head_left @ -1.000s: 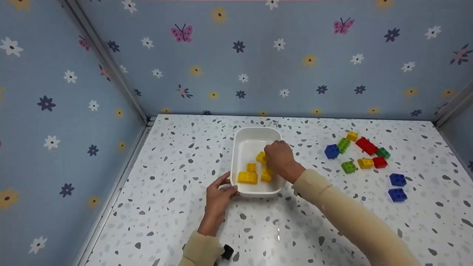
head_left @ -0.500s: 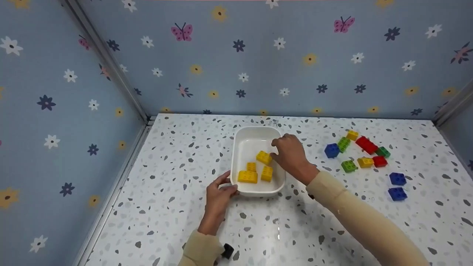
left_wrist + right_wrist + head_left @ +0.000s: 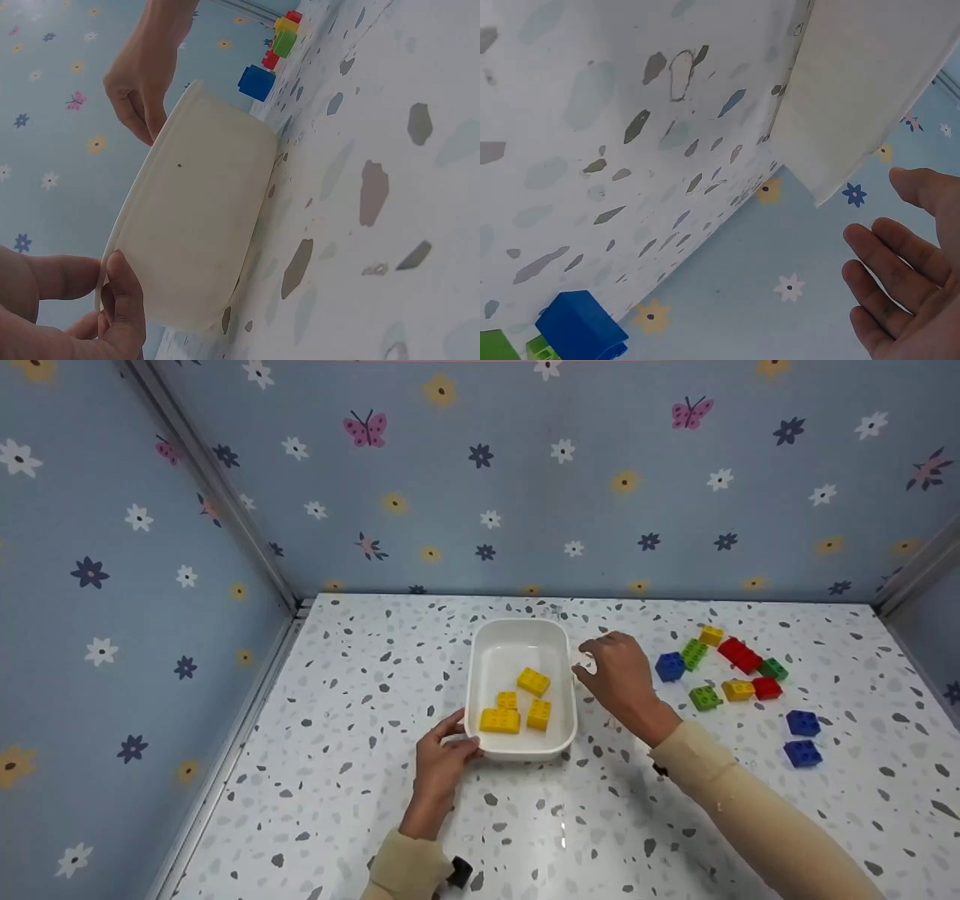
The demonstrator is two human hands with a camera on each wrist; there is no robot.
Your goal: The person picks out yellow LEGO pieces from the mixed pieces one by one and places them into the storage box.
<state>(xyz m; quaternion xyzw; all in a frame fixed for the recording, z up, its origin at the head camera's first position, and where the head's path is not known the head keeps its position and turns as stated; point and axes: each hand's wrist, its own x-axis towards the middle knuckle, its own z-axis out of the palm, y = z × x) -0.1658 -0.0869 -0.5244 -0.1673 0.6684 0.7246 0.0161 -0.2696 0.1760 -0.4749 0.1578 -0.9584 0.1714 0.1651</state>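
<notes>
A white plastic tub (image 3: 495, 664) with several yellow building bricks (image 3: 533, 682) on its floor stands on the speckled table. My left hand (image 3: 439, 765) grips its near left corner, thumb and fingers pinching the rim, as the left wrist view shows up close. Just outside the tub's right side, my right hand (image 3: 622, 675) hovers with nothing in it. The right wrist view shows that hand's fingers (image 3: 885, 255) relaxed and apart, with the tub wall beyond the thumb.
To the right lies a loose group of bricks: a blue brick (image 3: 670, 667), a light green brick (image 3: 705, 698), a long red brick (image 3: 740, 655) and a yellow brick (image 3: 738, 691) among them. Two blue bricks (image 3: 803, 739) lie nearer the front. Flower-patterned walls (image 3: 525, 495) enclose the table.
My right hand has let go of a yellow brick inside the tub and moved right, out over the rim. My left hand has kept its hold on the tub.
</notes>
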